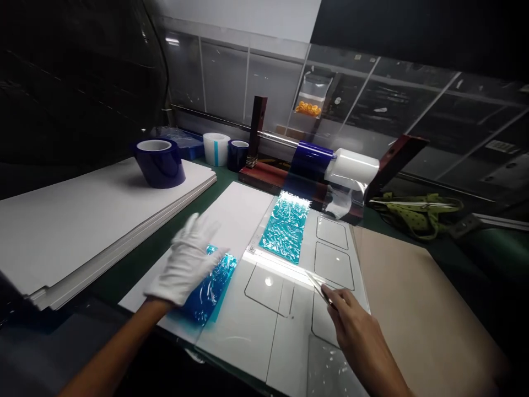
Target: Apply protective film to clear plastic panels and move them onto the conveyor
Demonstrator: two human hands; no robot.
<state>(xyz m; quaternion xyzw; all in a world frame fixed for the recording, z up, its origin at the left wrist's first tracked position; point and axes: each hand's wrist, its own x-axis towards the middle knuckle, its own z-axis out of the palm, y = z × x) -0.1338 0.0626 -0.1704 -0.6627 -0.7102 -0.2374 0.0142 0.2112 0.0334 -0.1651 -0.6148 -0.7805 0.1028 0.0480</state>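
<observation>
My left hand [184, 262], in a white glove, is over a white sheet with its fingers stretched out and somewhat blurred. Under and beside those fingers is a piece of shiny blue film [212, 286]; whether the fingers grip it I cannot tell. My bare right hand [357, 325] is closed around slim metal tweezers [319, 285], their tip pointing away over a clear panel [256, 331] with black rounded outlines. Crinkled blue film [285, 229] runs down onto the panel from a blue roll [313, 154] on the stand.
A wooden stand [264, 175] carries the blue roll and a clear film roll [353, 165]. At left, a large blue roll [161, 168] sits on stacked white sheets [82, 220]. More rolls [216, 150] stand behind. Brown board [409, 286] lies at right, near a green pouch [421, 212].
</observation>
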